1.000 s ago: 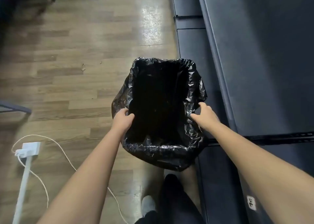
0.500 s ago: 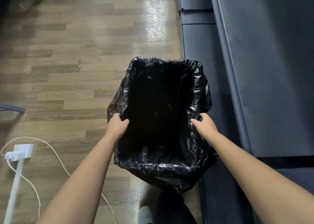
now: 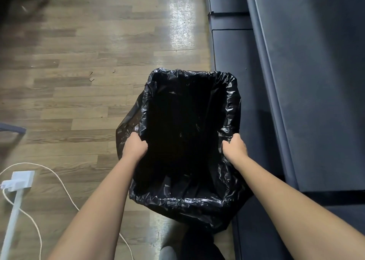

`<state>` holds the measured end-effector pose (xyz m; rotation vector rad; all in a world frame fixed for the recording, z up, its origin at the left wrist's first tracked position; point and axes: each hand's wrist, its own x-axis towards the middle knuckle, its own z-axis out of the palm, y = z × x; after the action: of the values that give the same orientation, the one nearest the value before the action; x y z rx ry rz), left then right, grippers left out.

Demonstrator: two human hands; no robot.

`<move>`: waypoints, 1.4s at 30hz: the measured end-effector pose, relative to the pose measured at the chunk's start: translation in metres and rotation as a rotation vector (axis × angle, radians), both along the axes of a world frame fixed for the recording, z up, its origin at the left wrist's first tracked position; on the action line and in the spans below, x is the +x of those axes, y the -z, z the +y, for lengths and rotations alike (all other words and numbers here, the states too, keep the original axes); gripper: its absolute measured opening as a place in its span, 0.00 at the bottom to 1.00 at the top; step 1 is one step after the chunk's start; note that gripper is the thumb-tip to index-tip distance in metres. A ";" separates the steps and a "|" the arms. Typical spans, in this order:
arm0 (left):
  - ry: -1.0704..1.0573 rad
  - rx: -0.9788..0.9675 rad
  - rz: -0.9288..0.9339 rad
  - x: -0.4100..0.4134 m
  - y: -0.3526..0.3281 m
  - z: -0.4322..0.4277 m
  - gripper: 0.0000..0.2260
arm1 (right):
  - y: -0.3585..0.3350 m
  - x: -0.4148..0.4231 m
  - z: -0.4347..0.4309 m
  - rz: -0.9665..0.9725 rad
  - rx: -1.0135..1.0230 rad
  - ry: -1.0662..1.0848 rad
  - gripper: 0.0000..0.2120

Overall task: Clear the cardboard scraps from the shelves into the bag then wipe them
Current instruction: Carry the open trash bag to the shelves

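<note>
1. The person is holding a black crinkled plastic bag (image 3: 187, 200) open above the wood-plank floor (image 3: 79, 105), close beside the dark grey shelves (image 3: 316, 82) on the right.
2. The left hand (image 3: 135, 147) is gripping the bag's left rim, its fingers curling over the edge into the mouth. The right hand (image 3: 235, 148) is gripping the right rim the same way, its fingers closing on the plastic.
3. The two hands are pulling apart, so the mouth is standing wide and roughly rectangular. The inside is too dark to tell whether anything is lying there.
4. No cardboard scraps are showing on the shelf surfaces in view. A few brown specks (image 3: 91, 79) are lying on the floor, far left of the bag.
5. By my judgement, the step in hand is getting the bag opened and positioned. Doing it well is calling for bringing the mouth just under a shelf edge, so scraps are dropping straight in.
6. The thin film is likely to be collapsing once one hand is letting go to sweep, so the other hand should be stretching the rim taut.
7. A white cable (image 3: 59, 182) is trailing across the near-left floor, so any sidestep is needing care.
</note>
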<state>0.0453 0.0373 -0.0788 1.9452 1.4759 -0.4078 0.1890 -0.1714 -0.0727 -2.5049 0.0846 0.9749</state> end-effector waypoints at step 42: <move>-0.623 0.228 -0.374 0.045 -0.165 0.220 0.15 | -0.171 0.112 0.291 -0.286 0.298 -0.217 0.06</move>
<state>0.0900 0.2574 0.0866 1.4950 1.8122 0.3925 0.3013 0.1197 0.0984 -2.3758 -0.3991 0.6410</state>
